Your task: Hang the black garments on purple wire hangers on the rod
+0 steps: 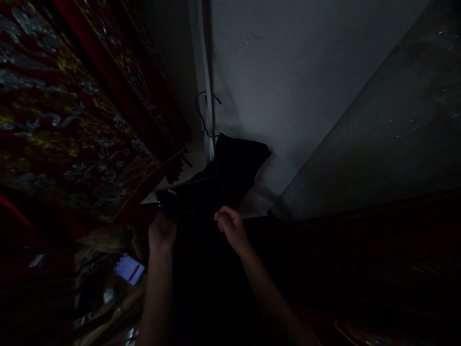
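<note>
Head view: very dim, so edges are hard to read. Black cloth (237, 166) is up against the pale wall (298, 67), right by a narrow upright strip (206, 72), its top corner poking out to the right. Thin purple cord (201, 115) loops beside the strip; a line of it seems to run across the cloth too

Left hand (162, 233) is at the lower left of the cloth, fingers lost in shadow, can't tell if it grips. Right hand (230, 223) is curled, thumb near the forefinger, in front of the cloth; can't tell if any fabric is pinched. Hands are well apart

Step looks like handling the cloth near the cord. To do it well, I'd take a firm pinch with each hand, spread the fabric evenly, and work it clear of the cord so nothing snags. Probably worth steering off the embroidered red fabric (90, 115) on the left. More light would help; the lit phone (131, 270) lies lower left
</note>
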The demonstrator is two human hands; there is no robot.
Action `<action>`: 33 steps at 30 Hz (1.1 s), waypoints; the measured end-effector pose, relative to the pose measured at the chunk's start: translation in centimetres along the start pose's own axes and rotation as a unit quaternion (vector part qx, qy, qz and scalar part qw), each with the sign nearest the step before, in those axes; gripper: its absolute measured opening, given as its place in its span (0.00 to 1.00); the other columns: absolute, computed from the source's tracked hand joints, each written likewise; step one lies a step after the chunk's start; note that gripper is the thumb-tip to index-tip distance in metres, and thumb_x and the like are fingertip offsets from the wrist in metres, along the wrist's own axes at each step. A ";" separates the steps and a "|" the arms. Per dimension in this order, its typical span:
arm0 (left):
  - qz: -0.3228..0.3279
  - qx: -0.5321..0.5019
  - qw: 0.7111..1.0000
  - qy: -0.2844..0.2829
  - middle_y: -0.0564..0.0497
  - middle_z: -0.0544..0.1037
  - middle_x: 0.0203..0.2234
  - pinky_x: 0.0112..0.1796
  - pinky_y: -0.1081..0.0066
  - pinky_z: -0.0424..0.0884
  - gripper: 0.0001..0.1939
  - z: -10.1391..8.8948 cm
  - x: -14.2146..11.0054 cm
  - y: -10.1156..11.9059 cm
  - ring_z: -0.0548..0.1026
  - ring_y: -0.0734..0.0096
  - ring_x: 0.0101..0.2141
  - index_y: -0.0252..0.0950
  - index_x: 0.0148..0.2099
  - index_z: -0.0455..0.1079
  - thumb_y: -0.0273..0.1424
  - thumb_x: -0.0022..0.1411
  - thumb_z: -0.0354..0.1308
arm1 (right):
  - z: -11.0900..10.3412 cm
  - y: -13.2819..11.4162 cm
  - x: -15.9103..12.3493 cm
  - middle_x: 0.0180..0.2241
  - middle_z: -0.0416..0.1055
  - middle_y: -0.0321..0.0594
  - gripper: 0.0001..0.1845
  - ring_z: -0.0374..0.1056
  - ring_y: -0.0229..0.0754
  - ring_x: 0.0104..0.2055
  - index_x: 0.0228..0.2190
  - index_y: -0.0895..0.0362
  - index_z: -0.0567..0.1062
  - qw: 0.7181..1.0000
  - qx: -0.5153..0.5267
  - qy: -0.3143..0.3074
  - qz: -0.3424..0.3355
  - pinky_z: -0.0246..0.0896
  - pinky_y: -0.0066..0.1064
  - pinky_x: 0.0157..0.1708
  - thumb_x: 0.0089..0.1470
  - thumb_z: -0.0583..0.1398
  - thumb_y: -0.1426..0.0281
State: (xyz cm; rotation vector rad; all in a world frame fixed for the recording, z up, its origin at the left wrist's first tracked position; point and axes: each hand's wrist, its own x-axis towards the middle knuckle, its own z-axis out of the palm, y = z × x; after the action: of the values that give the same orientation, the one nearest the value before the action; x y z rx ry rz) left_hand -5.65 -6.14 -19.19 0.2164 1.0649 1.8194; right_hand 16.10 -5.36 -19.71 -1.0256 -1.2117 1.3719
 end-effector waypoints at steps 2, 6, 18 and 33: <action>-0.047 -0.011 0.999 0.010 0.54 0.73 0.20 0.30 0.74 0.69 0.10 -0.6 -0.7 -2.0 0.73 0.74 0.23 0.35 0.27 0.68 0.24 0.62 0.55 | -0.6 0.7 0.1 0.14 0.55 0.27 0.14 0.52 0.33 0.17 0.21 0.54 0.67 0.999 0.008 0.030 0.008 0.47 0.26 0.20 0.51 0.59 0.59; -0.063 -0.036 0.996 -0.059 0.50 0.80 0.31 0.41 0.69 0.73 0.04 1.2 -2.6 -3.6 0.79 0.68 0.35 0.35 0.36 0.75 0.30 0.59 0.62 | -2.1 1.5 0.2 0.21 0.66 0.33 0.14 0.64 0.38 0.26 0.26 0.55 0.71 0.996 -0.039 0.078 -0.019 0.60 0.28 0.29 0.53 0.60 0.57; 0.303 0.404 0.822 -0.262 0.44 0.76 0.52 0.59 0.56 0.64 0.17 5.0 -7.4 -3.7 0.71 0.56 0.55 0.41 0.52 0.74 0.40 0.64 0.59 | -1.9 -3.1 0.4 0.23 0.71 0.34 0.10 0.67 0.42 0.28 0.24 0.54 0.75 0.978 -0.126 -0.155 -0.060 0.64 0.31 0.30 0.51 0.55 0.69; 0.123 0.714 0.601 -0.338 0.44 0.82 0.37 0.45 0.61 0.70 0.17 -2.4 -1.7 4.2 0.79 0.53 0.39 0.41 0.42 0.75 0.45 0.67 0.51 | -6.3 -5.6 13.6 0.24 0.72 0.34 0.09 0.65 0.38 0.28 0.26 0.58 0.76 0.957 -0.233 -0.063 -0.163 0.59 0.28 0.32 0.50 0.58 0.67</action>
State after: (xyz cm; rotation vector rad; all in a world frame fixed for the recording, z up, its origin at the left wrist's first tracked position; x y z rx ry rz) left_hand -8.87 -9.45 -17.03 1.8960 1.6612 0.4463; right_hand 21.09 8.98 -14.77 -1.0049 -1.7685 0.9210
